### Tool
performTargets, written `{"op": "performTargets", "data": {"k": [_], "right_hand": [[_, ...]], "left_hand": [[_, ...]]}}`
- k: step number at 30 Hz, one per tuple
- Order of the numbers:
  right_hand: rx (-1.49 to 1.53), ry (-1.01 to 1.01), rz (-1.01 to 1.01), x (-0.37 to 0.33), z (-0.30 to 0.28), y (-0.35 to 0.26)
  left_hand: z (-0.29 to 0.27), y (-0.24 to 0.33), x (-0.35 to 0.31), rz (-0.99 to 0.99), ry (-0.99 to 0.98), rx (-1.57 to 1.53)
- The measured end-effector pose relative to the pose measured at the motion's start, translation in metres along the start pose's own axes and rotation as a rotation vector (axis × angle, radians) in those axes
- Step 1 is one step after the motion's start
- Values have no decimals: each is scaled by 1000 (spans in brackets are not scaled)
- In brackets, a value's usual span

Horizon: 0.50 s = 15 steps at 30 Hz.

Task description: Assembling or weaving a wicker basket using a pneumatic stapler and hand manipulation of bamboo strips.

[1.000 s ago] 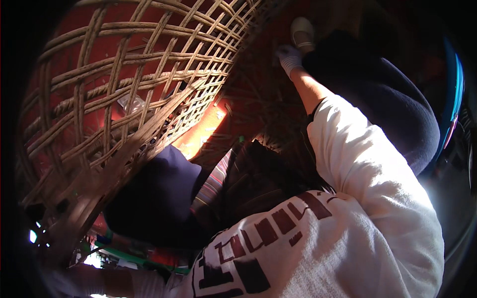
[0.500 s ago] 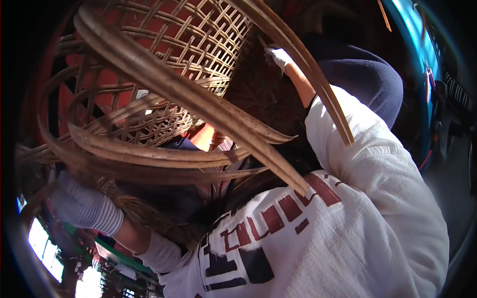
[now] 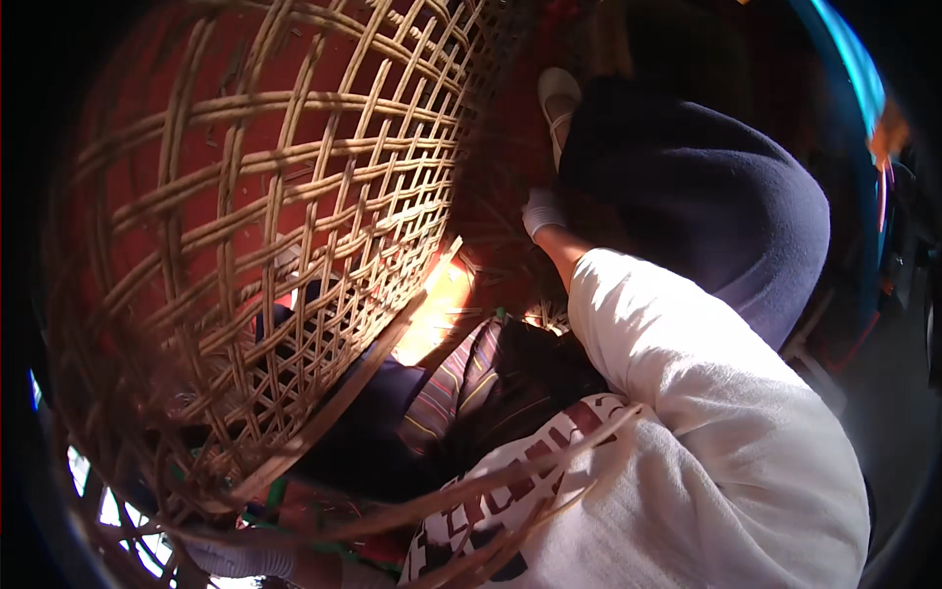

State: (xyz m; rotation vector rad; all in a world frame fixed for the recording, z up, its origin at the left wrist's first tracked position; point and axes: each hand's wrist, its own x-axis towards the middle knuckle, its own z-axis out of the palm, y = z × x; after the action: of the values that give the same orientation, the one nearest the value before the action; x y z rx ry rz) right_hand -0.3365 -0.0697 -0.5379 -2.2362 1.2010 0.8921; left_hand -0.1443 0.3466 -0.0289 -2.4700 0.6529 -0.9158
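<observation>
A large open-weave basket (image 3: 432, 182) of brown cane strands fills the left side. My left hand (image 3: 235, 558), in a grey glove, is low at the left by the basket's near lower part. Cane strands and blur hide its fingers, so what it holds cannot be told. Loose cane strips (image 3: 530, 463) curve from there across the front of my white top. My right hand (image 3: 543, 211), in a pale glove, reaches down beside the basket's right side, apart from the weave. Its fingers lie in shadow. A straight flat strip (image 3: 358, 381) slants along the basket's lower right edge.
A bent leg in dark navy trousers (image 3: 716, 206) and a pale shoe (image 3: 559, 88) lie right of the basket. Striped cloth (image 3: 456, 378) covers my lap. The red floor (image 3: 491, 211) shows between basket and leg. A blue edge (image 3: 856, 59) stands at the far right.
The basket has turned and now fills more of the left. The thick loose strips that crossed the middle have swung away downward. My left hand has moved lower; my right hand sits slightly lower too.
</observation>
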Motion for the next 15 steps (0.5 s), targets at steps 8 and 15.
{"op": "performTargets", "data": {"k": [8, 15], "right_hand": [[2, -46, 32, -2, 0, 14], [80, 1, -8, 2, -13, 9]], "left_hand": [[0, -5, 1, 36, -19, 62], [-1, -10, -1, 25, -6, 58]]}}
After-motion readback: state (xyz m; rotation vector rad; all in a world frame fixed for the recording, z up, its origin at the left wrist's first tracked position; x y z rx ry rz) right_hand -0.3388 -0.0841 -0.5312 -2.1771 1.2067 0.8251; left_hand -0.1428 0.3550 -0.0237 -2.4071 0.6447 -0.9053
